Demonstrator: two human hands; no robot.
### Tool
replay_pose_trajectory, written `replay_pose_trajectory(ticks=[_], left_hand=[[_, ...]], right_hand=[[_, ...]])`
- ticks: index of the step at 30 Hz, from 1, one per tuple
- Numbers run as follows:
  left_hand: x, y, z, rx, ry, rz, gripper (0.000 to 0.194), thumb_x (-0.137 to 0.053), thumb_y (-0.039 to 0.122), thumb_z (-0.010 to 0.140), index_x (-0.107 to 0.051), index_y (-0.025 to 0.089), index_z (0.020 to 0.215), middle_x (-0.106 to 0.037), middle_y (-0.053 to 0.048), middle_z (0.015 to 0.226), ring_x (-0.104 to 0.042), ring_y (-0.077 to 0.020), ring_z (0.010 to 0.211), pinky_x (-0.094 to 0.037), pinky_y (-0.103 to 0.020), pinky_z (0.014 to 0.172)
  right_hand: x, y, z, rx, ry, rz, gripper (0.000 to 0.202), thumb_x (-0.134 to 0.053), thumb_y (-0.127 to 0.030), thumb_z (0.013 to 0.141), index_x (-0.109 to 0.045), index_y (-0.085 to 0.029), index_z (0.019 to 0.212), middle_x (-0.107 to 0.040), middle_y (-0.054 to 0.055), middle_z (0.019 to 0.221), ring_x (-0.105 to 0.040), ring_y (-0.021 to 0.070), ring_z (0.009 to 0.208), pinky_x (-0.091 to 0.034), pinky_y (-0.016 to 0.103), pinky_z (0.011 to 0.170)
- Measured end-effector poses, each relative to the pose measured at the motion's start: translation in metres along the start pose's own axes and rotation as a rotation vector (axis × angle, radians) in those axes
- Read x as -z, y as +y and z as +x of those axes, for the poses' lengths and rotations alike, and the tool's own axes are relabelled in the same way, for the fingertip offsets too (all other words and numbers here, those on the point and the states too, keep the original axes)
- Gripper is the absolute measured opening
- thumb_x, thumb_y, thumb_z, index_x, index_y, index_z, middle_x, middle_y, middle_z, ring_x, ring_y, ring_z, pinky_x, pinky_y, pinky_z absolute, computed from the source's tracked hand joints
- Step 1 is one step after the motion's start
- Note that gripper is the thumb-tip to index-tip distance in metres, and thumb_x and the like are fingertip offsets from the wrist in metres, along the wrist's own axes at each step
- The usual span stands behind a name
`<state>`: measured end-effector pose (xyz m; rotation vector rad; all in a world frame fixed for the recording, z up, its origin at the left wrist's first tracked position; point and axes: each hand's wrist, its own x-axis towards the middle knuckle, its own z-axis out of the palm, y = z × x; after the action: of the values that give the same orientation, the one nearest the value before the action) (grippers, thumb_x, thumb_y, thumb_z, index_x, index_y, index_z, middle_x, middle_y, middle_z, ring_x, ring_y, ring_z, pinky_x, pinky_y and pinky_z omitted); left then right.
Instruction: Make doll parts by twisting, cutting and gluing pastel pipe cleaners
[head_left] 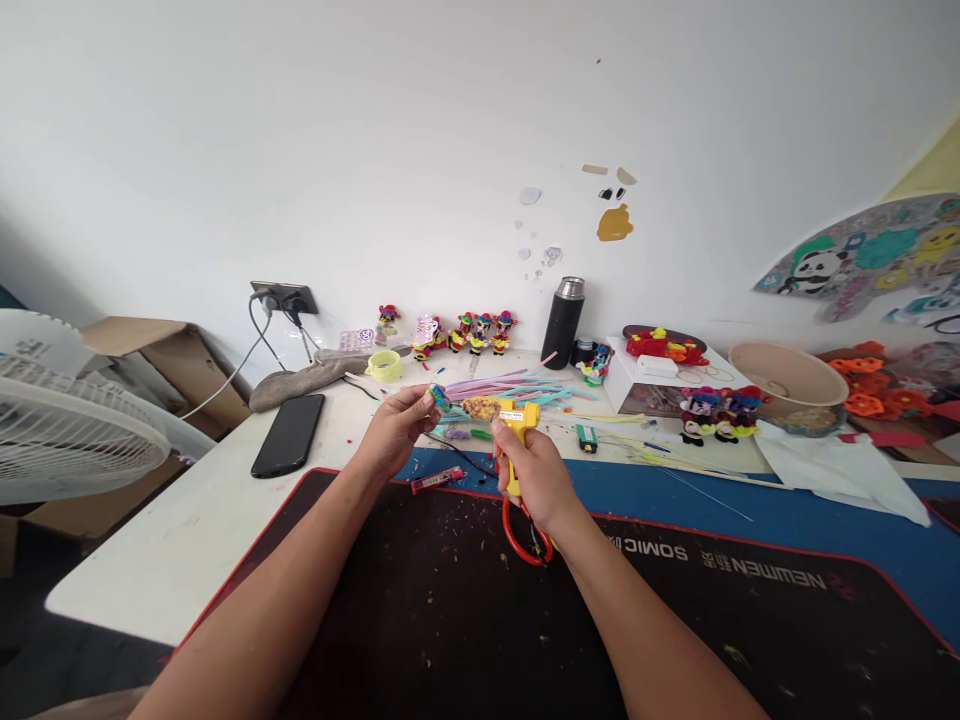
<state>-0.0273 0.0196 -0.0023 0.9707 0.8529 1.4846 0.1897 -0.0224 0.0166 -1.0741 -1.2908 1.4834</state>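
Note:
My right hand [536, 470] is wrapped round the handle of a yellow hot glue gun [526, 412], its nozzle pointing left. Between thumb and fingers, my left hand [397, 430] pinches a small blue-green fuzzy piece [439, 399], just left of the nozzle. A small gap seems to lie between the two. Red-handled scissors [517, 545] rest on the black mat below the glue gun. Beneath my hands lies a small pink-and-red packet [437, 481]. Behind the glue gun spreads a bundle of pastel pipe cleaners [495, 385].
Several colourful figurines [480, 335] stand along the wall, near a black thermos [564, 325]. A phone [288, 437] and a roll of yellow tape [384, 366] are on the left, beside a white fan [75, 420]. To the right are a white box [622, 375] and a beige bowl [787, 375].

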Motion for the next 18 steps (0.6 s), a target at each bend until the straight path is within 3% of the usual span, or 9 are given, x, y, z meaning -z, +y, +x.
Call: replay_pose_trajectory(ticks=[18], left_hand=[[-0.0093, 0.0058, -0.0052, 0.048, -0.05, 0.044, 0.038, -0.094, 0.04, 0.064, -0.08, 0.014, 0.088, -0.063, -0.002, 0.071, -0.049, -0.011, 0.061, -0.034, -0.025, 0.058]], right_hand=[[-0.0003, -0.0017, -0.0015, 0.004, 0.014, -0.001, 0.053, -0.061, -0.071, 0.087, -0.054, -0.021, 0.069, -0.051, -0.003, 0.042, -0.042, 0.0116, 0.032, -0.033, 0.023, 0.033]])
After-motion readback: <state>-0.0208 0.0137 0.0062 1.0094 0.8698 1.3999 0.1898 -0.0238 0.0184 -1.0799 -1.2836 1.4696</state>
